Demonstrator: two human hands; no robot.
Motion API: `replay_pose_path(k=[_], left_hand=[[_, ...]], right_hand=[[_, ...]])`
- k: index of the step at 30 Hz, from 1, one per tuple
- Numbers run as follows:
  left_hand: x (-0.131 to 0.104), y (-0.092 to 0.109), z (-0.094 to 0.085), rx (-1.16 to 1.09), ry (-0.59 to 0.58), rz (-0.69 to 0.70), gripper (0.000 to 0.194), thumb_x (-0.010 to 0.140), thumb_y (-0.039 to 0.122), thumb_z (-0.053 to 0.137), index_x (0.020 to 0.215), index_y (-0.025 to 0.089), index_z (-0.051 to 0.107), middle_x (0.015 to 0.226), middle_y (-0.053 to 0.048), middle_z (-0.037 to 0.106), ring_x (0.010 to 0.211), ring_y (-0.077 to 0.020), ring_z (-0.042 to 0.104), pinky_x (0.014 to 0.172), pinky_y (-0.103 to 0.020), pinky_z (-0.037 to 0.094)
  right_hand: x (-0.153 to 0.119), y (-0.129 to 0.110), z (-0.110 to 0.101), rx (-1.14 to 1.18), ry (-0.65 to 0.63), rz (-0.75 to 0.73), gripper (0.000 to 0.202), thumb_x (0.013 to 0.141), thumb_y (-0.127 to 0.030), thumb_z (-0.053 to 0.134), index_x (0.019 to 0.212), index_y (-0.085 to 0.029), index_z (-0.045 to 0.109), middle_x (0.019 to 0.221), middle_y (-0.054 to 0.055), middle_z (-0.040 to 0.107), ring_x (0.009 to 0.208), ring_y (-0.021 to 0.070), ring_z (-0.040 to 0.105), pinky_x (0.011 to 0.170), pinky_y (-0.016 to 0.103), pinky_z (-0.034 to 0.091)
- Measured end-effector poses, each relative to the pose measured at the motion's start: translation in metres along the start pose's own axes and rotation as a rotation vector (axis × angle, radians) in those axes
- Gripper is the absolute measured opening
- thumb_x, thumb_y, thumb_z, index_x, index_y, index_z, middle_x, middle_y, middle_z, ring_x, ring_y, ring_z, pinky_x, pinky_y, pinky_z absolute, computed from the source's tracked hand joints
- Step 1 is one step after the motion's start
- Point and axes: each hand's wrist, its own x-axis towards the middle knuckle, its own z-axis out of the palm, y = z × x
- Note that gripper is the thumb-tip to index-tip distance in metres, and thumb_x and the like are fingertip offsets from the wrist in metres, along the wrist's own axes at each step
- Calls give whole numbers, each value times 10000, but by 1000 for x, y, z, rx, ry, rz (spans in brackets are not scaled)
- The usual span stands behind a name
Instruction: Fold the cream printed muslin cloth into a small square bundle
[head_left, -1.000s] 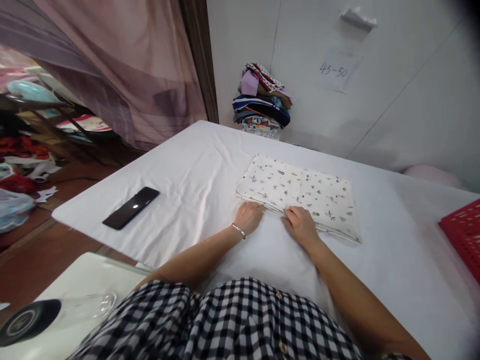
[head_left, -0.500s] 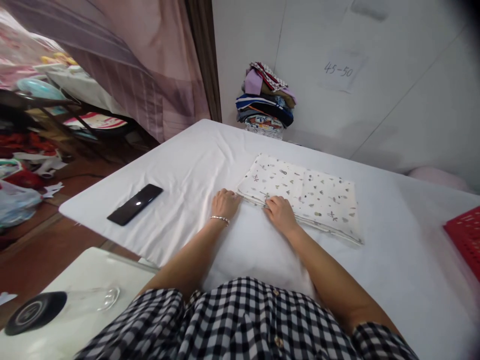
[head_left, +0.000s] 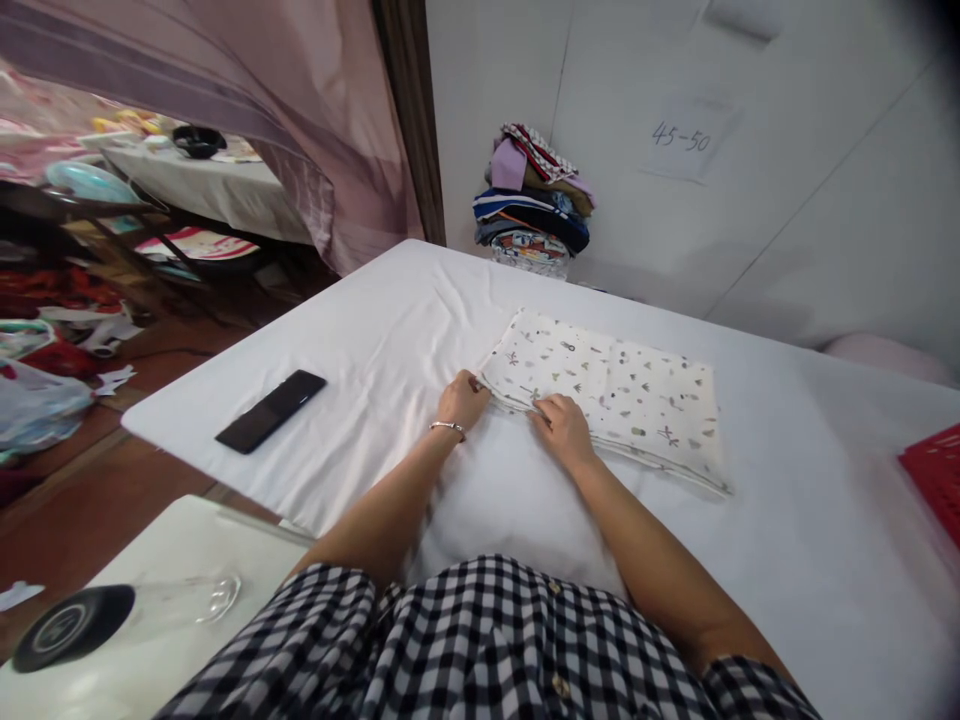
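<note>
A folded white cloth (head_left: 622, 385) printed with small plants and animals lies flat on the white-covered table (head_left: 360, 340), its layers showing along the near edge. My left hand (head_left: 463, 400), with a bracelet at the wrist, pinches the cloth's near left corner. A little to the right, my right hand (head_left: 561, 428) has its fingers closed on the near edge of the same cloth. The fingertips of both hands are partly hidden by the hands themselves.
A black phone (head_left: 271, 410) lies on the table's left side. Folded clothes (head_left: 534, 200) are stacked by the wall. A red basket (head_left: 934, 475) stands at the right edge. Lower left, a clear bottle with a dark base (head_left: 75, 628) lies on a white surface. A pink curtain (head_left: 330, 130) hangs behind.
My left hand has moved slightly up and right and now pinches the cloth's corner. My right hand stays nearly in place. The curtain at the left has swung, showing more of the room behind.
</note>
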Motion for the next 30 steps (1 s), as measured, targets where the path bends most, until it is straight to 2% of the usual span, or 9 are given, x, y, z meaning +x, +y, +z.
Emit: replay_pose_path(k=[3,7,13,16,20,23,27,30], left_hand=[[1,-3,-2,-81,19,-12,205,717,277,572,905,203,534,847,-31,637,781,-185,589,651,-258,409],[5,-10,0,-191,39,-42,242,671,249,607,896,205,532,819,-15,630,747,-169,596,650,-258,427],[8,-14,10,-723,-40,-213,261,651,197,643,878,191,513,671,30,567,580,-120,583,568,-245,492],[8,-14,16,-896,-45,-223,293,638,149,649,897,180,515,652,42,540,593,-114,587,576,-253,527],[8,-17,22,-918,-42,-158,272,646,141,627,901,176,539,660,43,537,570,-98,569,555,-241,535],[7,-20,24,-897,-21,-81,265,648,151,617,904,184,559,680,41,544,561,-87,559,533,-219,527],[7,-22,25,-876,-26,-69,258,651,159,611,904,188,565,697,39,548,570,-79,555,518,-193,520],[7,-21,25,-881,-41,-91,236,663,158,601,894,183,558,710,33,548,588,-84,558,520,-197,523]], right_hand=[[-2,-1,-1,11,14,-9,271,910,-366,468,975,-199,671,875,72,612,831,201,520,754,320,395],[-3,-2,-5,-6,-27,-24,255,915,-308,453,933,-197,682,852,67,605,812,198,513,754,325,394],[16,-19,-6,11,-61,24,180,871,-306,524,889,-202,670,873,64,606,834,198,526,762,318,407],[38,-35,1,85,-68,9,181,879,-311,512,929,-209,653,909,60,613,879,194,532,800,310,409],[68,-53,16,159,-78,7,181,887,-294,488,948,-202,632,930,60,610,919,191,523,828,306,400],[83,-59,27,204,-97,31,167,883,-282,480,903,-196,621,872,46,599,874,182,523,794,296,402],[88,-58,29,274,-57,55,238,909,-247,405,768,-200,591,778,28,569,775,160,526,718,273,407],[81,-55,20,232,16,45,245,922,-247,378,795,-207,584,802,40,568,785,165,529,711,271,411]])
